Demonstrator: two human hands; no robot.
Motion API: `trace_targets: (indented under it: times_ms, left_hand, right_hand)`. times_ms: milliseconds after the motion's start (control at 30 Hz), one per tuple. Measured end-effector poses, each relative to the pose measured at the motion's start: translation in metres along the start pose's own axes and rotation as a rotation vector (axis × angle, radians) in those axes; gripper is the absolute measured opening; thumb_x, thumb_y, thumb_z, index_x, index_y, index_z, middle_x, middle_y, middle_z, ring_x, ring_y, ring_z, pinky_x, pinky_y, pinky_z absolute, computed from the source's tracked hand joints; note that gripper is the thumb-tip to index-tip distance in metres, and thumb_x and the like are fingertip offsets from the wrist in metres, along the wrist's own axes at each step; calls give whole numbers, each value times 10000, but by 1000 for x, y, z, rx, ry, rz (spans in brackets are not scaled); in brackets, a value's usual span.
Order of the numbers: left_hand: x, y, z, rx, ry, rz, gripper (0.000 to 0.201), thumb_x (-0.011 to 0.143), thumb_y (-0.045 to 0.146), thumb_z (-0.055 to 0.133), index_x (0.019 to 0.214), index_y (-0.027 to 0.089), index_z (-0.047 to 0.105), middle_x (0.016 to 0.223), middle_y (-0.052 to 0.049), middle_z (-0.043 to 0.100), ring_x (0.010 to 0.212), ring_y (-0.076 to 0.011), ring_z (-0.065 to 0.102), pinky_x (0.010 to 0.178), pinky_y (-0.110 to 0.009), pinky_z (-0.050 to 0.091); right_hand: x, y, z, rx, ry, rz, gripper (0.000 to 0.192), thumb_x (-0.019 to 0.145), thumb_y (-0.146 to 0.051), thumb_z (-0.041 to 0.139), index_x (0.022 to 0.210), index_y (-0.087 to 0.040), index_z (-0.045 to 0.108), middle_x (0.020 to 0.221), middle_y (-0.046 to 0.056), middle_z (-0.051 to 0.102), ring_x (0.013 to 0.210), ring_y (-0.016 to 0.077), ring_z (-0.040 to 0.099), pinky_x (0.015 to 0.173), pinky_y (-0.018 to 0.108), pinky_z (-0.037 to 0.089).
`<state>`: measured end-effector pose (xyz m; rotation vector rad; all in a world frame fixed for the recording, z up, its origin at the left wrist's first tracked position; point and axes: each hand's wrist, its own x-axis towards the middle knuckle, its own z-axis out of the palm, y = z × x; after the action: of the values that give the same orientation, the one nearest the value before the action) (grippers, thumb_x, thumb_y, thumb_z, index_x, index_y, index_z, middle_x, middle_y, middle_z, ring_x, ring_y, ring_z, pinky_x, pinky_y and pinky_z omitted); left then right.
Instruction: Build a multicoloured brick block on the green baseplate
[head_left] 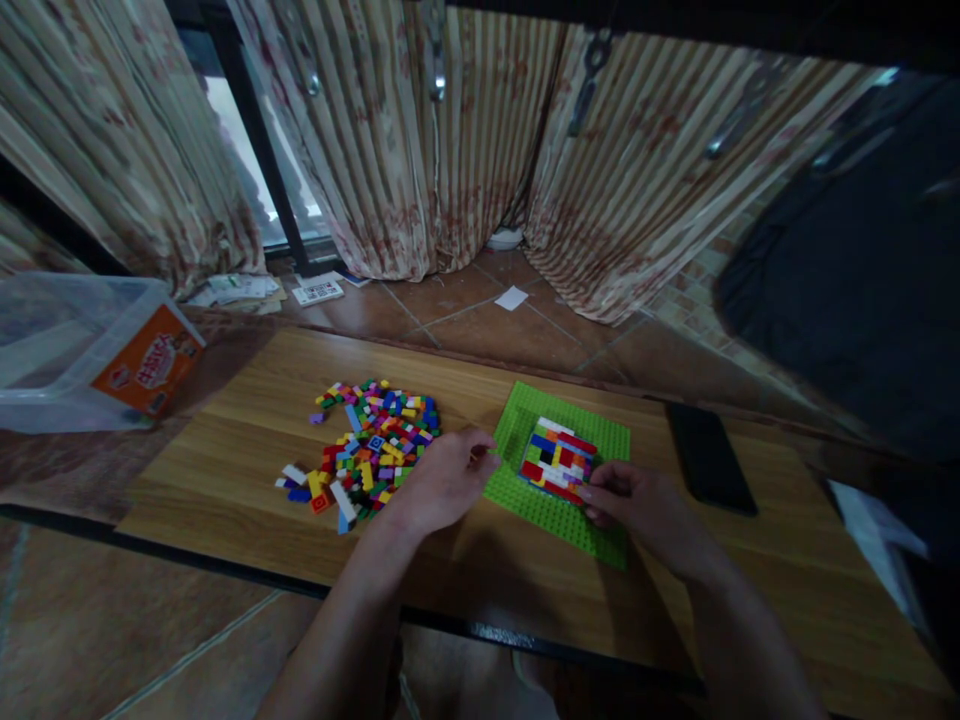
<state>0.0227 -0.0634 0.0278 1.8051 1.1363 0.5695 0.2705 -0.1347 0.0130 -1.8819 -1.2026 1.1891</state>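
On a green baseplate (600, 545) stands a low rectangular build of toy bricks (559, 455) in red, white, blue, yellow and other colours. It has a small dark gap near its middle. My right hand (637, 505) is closed at the build's near right corner, thumb and fingers against its edge. Over the left edge of the baseplate hovers my left hand (454, 475), its fingers curled toward the thumb. Whether a small piece sits in those fingertips is hidden. Left of that hand lies a pile of loose bricks (367, 450) in mixed colours, partly covered by it.
A black phone (709, 455) lies right of the baseplate on the wooden table (240, 470). Beyond the table's left end is a clear plastic bin (67, 370) with an orange label. Striped curtains (480, 140) hang behind, and a dark-clothed person (855, 290) is at the right.
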Motion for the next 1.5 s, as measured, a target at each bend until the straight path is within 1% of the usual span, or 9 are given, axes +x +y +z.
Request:
trace_targets:
  times_ms: [433,667,733,833,900,967,1133,1267,1500]
  left_hand:
    - [2,-3,0,-25,59,56,220,877,224,485,952,166,683,852,-46,706,786,-187,655,701,-272,474]
    - [5,-3,-3,-174,231,62,203,831,236,559,935,165,718,827,-38,717,762,-179,653,703,-269,482]
    - [7,-2,-7,-238,325,40,182,807,240,591,906,164,723,793,-29,707,735,-168,638,695,-263,480]
    - [8,-2,-14,-414,483,5,157,770,257,628,856,158,715,741,-16,683,690,-152,618,661,-253,483]
    - [9,-2,-19,-541,581,4,156,749,276,649,827,152,703,727,-12,670,688,-145,617,645,-245,491]
    - [8,-2,-23,-630,656,16,169,736,298,671,811,148,695,726,-9,662,685,-132,615,633,-229,492]
    - [4,-2,-30,-719,713,-18,172,724,320,711,772,156,695,741,-9,667,662,-99,603,607,-190,469]
    - [4,-2,-29,-748,701,-13,157,711,304,721,767,159,699,715,-3,664,651,-99,602,584,-183,459]
    - [3,1,-29,-774,679,-49,168,707,293,706,793,148,708,717,-10,671,691,-118,625,615,-199,477]
  right_hand:
    - [2,-2,4,-12,-4,28,328,646,-471,748,646,-198,567,575,-8,649,537,147,614,563,278,500]
    - [-3,-4,-8,-20,-29,-7,392,725,-561,677,693,-172,641,609,18,658,541,132,596,545,255,475]
    - [-5,-7,-14,17,66,-23,407,733,-574,661,676,-171,645,606,19,649,532,134,596,528,251,476]
    - [-5,-14,-15,23,349,-76,379,730,-544,671,636,-179,634,561,6,617,496,131,575,496,244,464]
    - [-6,-20,-6,9,467,-153,359,751,-520,657,624,-187,623,534,-6,596,483,126,555,484,236,442]
    - [-8,-26,9,-10,484,-250,341,788,-499,632,637,-193,618,534,-17,585,497,123,543,491,230,421]
    - [-18,-40,57,-135,290,-450,298,881,-438,571,708,-201,623,603,-28,592,572,127,558,560,238,417]
    - [-17,-45,89,-284,145,-628,168,928,-248,503,884,-197,657,847,24,678,780,157,635,732,269,471]
    - [4,-40,127,-461,61,-719,312,925,-110,413,1141,-178,628,1078,88,650,970,189,633,854,301,502]
